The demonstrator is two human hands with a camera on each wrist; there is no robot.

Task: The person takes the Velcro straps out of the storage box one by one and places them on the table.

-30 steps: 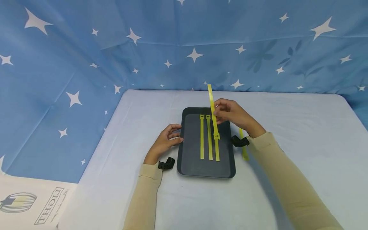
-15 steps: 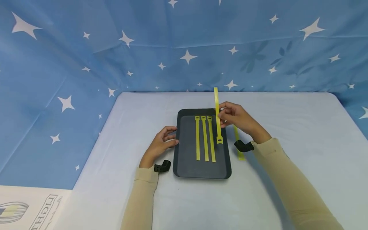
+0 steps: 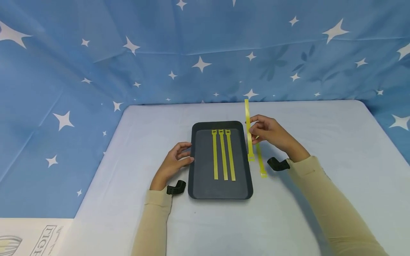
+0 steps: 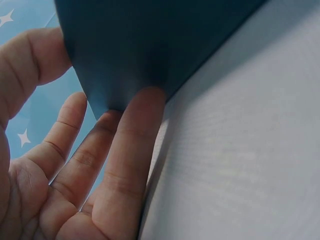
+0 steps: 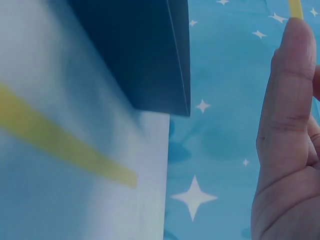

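Note:
A dark grey tray (image 3: 205, 188) lies on the white table with three yellow cable ties (image 3: 223, 156) side by side in it, slotted heads at the far end. My right hand (image 3: 272, 133) pinches another yellow cable tie (image 3: 248, 121) beside the tray's right rim, its slotted head pointing down toward me. Below that hand, one more tie (image 3: 261, 163) rests on the table. With loosely bent fingers, my left hand (image 3: 171, 163) touches the tray's left side; the left wrist view shows its fingertips (image 4: 145, 102) against the outer wall (image 4: 150, 40).
A blue curtain (image 3: 205, 46) with white stars hangs behind the table and down its left side. At the lower left lies a cream printed sheet (image 3: 35, 234). Black wrist bands (image 3: 278, 164) sit on both arms.
My right hand has carried its cable tie from above the tray to the tray's right edge. The left hand keeps its place at the tray. The whole head view has shifted slightly.

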